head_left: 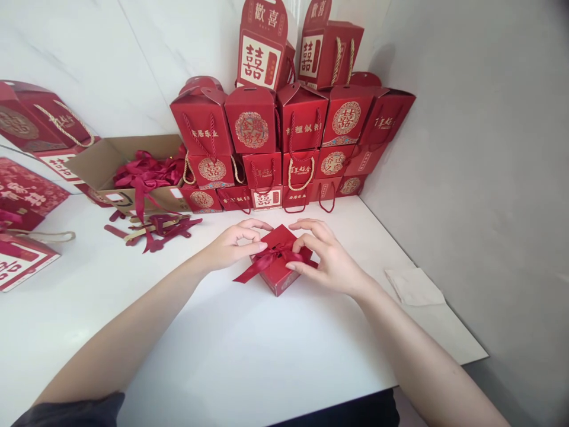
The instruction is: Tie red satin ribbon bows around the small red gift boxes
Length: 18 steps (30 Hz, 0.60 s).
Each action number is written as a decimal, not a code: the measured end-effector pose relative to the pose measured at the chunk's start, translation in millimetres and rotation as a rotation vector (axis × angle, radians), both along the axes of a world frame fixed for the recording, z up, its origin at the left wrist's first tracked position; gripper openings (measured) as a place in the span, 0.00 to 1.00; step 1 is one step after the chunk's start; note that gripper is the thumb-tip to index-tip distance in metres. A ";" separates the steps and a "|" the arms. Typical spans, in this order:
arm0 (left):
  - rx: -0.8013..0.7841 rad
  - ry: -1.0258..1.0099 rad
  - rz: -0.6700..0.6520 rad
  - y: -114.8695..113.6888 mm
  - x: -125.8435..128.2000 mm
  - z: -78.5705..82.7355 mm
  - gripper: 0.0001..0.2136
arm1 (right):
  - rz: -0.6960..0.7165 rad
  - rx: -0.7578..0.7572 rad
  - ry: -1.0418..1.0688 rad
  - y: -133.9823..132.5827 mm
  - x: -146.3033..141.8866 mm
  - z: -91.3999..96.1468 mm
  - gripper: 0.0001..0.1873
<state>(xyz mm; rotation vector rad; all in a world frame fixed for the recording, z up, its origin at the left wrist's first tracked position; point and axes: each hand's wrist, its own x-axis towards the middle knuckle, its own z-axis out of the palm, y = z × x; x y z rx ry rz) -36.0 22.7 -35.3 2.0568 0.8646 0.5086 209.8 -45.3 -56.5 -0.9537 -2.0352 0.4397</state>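
Note:
A small red gift box [276, 280] lies tilted on the white table in front of me, with a dark red satin ribbon [272, 259] tied across it in a bow. One ribbon tail trails to the lower left. My left hand [233, 244] comes in from the left, its fingertips pinching the ribbon at the knot. My right hand [322, 255] curves over the box's right side, and its fingers also hold the ribbon loops.
Stacked red paper gift bags with rope handles [262, 142] stand against the wall. To their left are an open cardboard box [100, 169] holding red ribbon and a scatter of red and wooden pieces [153, 228]. More red bags [26, 237] lie far left. A folded pale cloth [413, 286] lies right.

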 end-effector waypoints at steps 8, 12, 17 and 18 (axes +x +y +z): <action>0.167 0.004 0.050 -3.3 2.9 -6.1 0.18 | -0.007 0.125 -0.098 2.6 7.2 -2.4 0.07; 0.129 -0.004 0.013 -1.8 7.2 -9.2 0.18 | -0.014 0.248 -0.262 4.3 17.1 -1.6 0.10; -0.009 -0.035 0.031 0.4 10.8 -15.0 0.17 | -0.069 0.343 -0.383 3.1 24.5 -3.0 0.14; -0.028 -0.045 0.043 0.7 10.6 -16.6 0.17 | -0.077 0.351 -0.399 2.2 25.0 -2.9 0.15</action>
